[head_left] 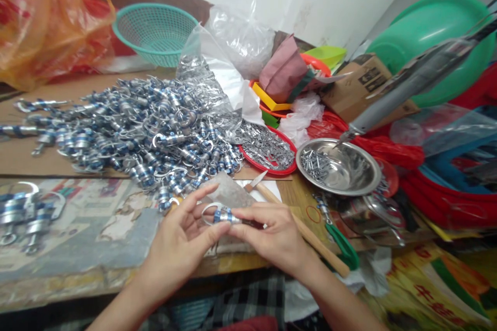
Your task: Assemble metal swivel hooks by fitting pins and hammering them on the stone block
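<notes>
A small blue-and-silver metal hook fitting (224, 215) is held between my two hands over the front of the table, its curved hook pointing left. My right hand (277, 232) pinches its right end between thumb and fingers. The thumb of my left hand (180, 240) presses on its lower side, with the index finger raised and the other fingers curled around the hook. Just behind the hands lies a grey block (227, 190), partly hidden. A large heap of similar fittings (143, 119) spreads beyond my left hand.
Two fittings (39, 220) lie at the left. Small metal parts fill a red tray (292, 165); pins lie in a steel bowl (376, 178). A wooden handle (318, 243), a green-handled tool (347, 248), a grey power tool (411, 83) and a teal basket (155, 54) are around.
</notes>
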A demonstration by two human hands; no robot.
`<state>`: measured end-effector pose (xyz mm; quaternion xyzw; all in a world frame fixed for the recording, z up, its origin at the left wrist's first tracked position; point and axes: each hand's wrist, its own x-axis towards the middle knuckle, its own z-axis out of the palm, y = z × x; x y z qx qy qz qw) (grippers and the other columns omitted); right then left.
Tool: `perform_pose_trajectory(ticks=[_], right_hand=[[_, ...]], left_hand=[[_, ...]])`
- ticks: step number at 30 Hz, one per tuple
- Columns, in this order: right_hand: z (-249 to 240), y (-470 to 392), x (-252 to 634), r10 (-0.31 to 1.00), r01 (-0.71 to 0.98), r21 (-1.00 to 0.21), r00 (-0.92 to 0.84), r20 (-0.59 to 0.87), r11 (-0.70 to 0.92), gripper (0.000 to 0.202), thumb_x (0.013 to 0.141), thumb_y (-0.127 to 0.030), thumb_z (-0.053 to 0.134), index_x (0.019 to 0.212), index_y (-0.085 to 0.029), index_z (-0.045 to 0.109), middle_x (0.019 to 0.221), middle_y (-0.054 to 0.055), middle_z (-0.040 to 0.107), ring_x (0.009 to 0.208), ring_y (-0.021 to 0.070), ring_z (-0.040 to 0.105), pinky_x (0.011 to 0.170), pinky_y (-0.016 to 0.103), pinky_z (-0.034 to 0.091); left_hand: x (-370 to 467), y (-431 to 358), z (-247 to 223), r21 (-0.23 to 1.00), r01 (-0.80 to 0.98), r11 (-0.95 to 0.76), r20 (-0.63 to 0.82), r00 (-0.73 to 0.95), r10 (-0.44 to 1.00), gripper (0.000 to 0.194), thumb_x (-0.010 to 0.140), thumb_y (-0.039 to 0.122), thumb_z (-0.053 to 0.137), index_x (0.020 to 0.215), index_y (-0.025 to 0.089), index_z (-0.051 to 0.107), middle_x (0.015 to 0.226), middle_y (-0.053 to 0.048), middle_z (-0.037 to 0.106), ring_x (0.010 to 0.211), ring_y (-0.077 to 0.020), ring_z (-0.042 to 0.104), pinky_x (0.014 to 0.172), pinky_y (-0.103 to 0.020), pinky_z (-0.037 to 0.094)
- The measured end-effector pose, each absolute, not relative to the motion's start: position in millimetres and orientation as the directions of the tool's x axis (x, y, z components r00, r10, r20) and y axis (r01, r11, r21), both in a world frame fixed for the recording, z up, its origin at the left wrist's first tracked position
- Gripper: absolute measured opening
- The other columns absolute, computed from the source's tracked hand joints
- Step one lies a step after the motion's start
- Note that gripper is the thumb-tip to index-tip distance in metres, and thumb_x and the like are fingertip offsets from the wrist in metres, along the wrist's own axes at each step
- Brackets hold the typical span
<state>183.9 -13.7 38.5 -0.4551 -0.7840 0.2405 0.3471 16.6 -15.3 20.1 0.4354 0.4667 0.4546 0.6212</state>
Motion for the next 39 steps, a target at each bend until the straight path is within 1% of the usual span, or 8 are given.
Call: perform_pose_trajectory(ticks=[3, 6, 12, 19, 22, 28, 34, 39], right_hand=[[42, 22, 209, 0.907, 0.713, -0.561, -0.342, 0.243, 0.420, 0.016, 0.082, -0.025, 0.060, 0.090, -0.021, 0.073, 0.083, 0.002, 0.072, 0.075, 0.0121, 0.065, 0.069, 0.020, 0.049], [37, 72, 243, 0.963, 0.962, -0.219, -0.111, 0.245, 0.166, 0.032, 0.088, -0.012, 0.044, 0.114, -0.017, 0.062, 0.112, 0.009, 0.065, 0.103, 0.0170, 0.060, 0.089, 0.026, 0.044], [16, 128, 275, 0.986, 0.983, -0.118, -0.126, 0.105, 0.138, 0.039, 0.072, -0.004, 0.055, 0.105, -0.021, 0.067, 0.090, 0.011, 0.071, 0.091, 0.0286, 0.064, 0.082, 0.038, 0.046], [21, 126, 270, 0.981, 0.952, -0.272, -0.096, 0.168, 0.140, 0.025, 0.072, -0.005, 0.055, 0.090, -0.013, 0.070, 0.097, 0.013, 0.069, 0.094, 0.0238, 0.063, 0.087, 0.033, 0.046], [29, 100, 251, 0.977, 0.899, -0.406, -0.091, 0.195, 0.165, 0.022, 0.079, -0.013, 0.052, 0.094, -0.011, 0.068, 0.092, 0.010, 0.070, 0.081, 0.0171, 0.066, 0.076, 0.028, 0.051], [43, 28, 197, 0.951, 0.415, -0.867, -0.251, 0.182, 0.276, 0.007, 0.067, -0.011, 0.066, 0.071, -0.015, 0.070, 0.065, 0.001, 0.069, 0.057, 0.0111, 0.062, 0.054, 0.021, 0.050], [36, 16, 173, 0.962, 0.344, -0.919, -0.252, 0.110, 0.195, 0.007, 0.066, -0.010, 0.068, 0.065, -0.016, 0.072, 0.062, 0.001, 0.069, 0.056, 0.0122, 0.061, 0.053, 0.020, 0.047], [30, 9, 168, 0.920, 0.483, -0.783, -0.234, 0.314, 0.391, 0.010, 0.071, -0.008, 0.062, 0.067, -0.016, 0.068, 0.063, 0.001, 0.066, 0.059, 0.0126, 0.059, 0.059, 0.022, 0.045]], left_hand=[[16, -11, 16, 0.961, -0.170, 0.220, -0.194, 0.155, 0.969, 0.065, 0.063, 0.032, 0.072, 0.121, 0.017, 0.046, 0.094, -0.007, 0.070, 0.089, -0.0223, 0.066, 0.077, -0.033, 0.054], [14, -8, 14, 0.948, -0.186, 0.260, -0.226, 0.184, 0.957, 0.067, 0.062, 0.032, 0.073, 0.121, 0.018, 0.044, 0.086, -0.006, 0.070, 0.083, -0.0219, 0.067, 0.071, -0.031, 0.055], [13, -5, 17, 0.937, -0.158, 0.313, -0.262, 0.279, 0.924, 0.066, 0.064, 0.025, 0.072, 0.122, 0.018, 0.041, 0.068, 0.002, 0.063, 0.062, -0.0148, 0.064, 0.056, -0.023, 0.052], [7, 1, 11, 0.901, -0.197, 0.387, -0.325, 0.284, 0.902, 0.075, 0.058, 0.021, 0.077, 0.122, 0.021, 0.040, 0.077, -0.001, 0.067, 0.073, -0.0204, 0.068, 0.067, -0.032, 0.055], [6, 3, 10, 0.901, -0.195, 0.387, -0.326, 0.283, 0.902, 0.076, 0.057, 0.021, 0.078, 0.122, 0.022, 0.040, 0.074, 0.001, 0.065, 0.071, -0.0198, 0.068, 0.066, -0.032, 0.055], [7, 3, 11, 0.888, -0.238, 0.393, -0.315, 0.308, 0.898, 0.076, 0.057, 0.018, 0.078, 0.121, 0.021, 0.039, 0.069, 0.004, 0.064, 0.064, -0.0146, 0.064, 0.061, -0.025, 0.052], [8, 0, 10, 0.900, -0.235, 0.366, -0.300, 0.272, 0.914, 0.071, 0.057, 0.021, 0.078, 0.119, 0.022, 0.043, 0.070, 0.003, 0.065, 0.067, -0.0166, 0.065, 0.064, -0.028, 0.052], [8, 1, 8, 0.905, -0.232, 0.357, -0.292, 0.271, 0.917, 0.072, 0.057, 0.021, 0.078, 0.120, 0.020, 0.043, 0.072, 0.001, 0.066, 0.067, -0.0157, 0.065, 0.064, -0.026, 0.051]])
